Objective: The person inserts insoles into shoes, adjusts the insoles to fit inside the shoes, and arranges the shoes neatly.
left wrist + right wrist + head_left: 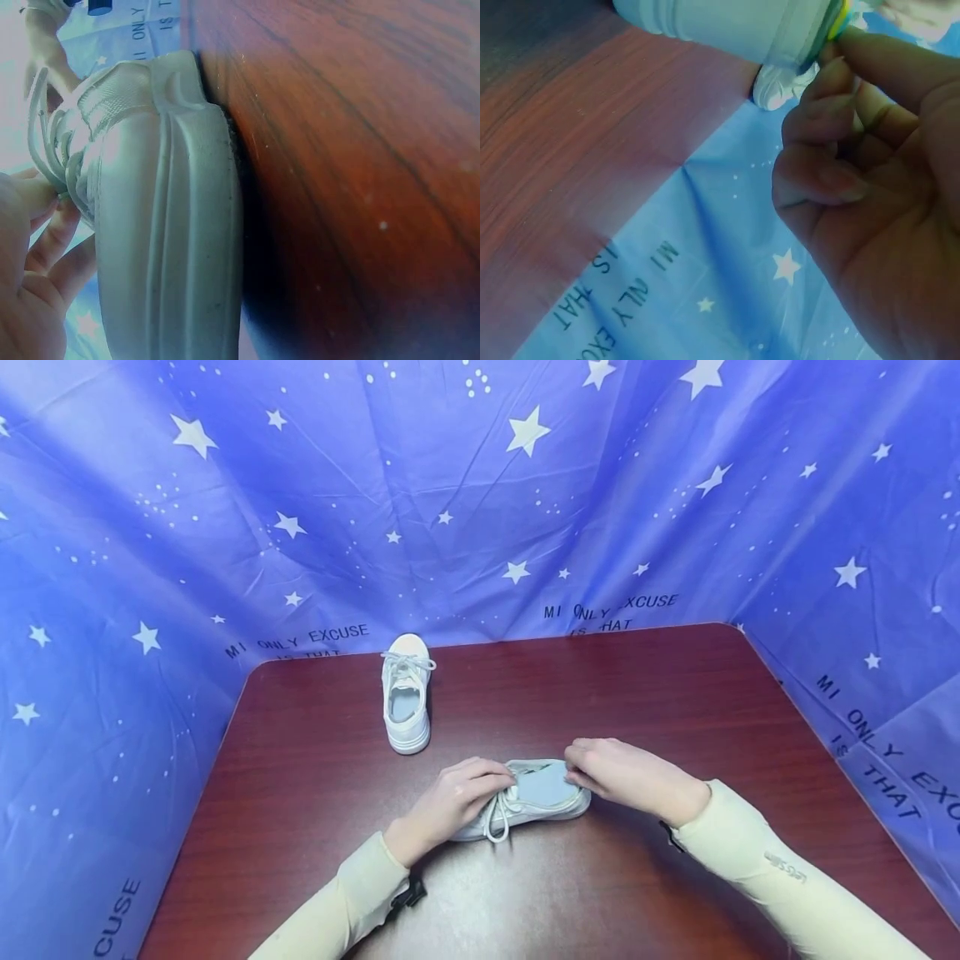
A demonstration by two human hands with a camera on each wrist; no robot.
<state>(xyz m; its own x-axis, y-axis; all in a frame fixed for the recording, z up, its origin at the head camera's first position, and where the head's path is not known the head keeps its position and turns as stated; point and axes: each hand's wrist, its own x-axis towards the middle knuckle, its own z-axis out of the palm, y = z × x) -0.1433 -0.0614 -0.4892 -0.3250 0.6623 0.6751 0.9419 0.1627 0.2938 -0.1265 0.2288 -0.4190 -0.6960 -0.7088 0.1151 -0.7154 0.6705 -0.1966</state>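
A white lace-up sneaker (555, 812) lies sideways in front of me, toe to the left and heel to the right. My left hand (463, 789) pinches it at the tongue by the tied laces (69, 150), thumb and forefinger together. At the heel, my right hand (626, 777) pinches the end of a pale blue insole (543, 783). That insole shows in the shoe's opening, its front part hidden inside. A yellow edge (841, 19) shows at the right fingertips in the right wrist view.
A second white sneaker (408, 735) stands farther back on the dark red wooden table (637, 693), its toe pointing away and its laces tied in a bow. Blue cloth (450, 468) with white stars hangs behind the table and along both sides.
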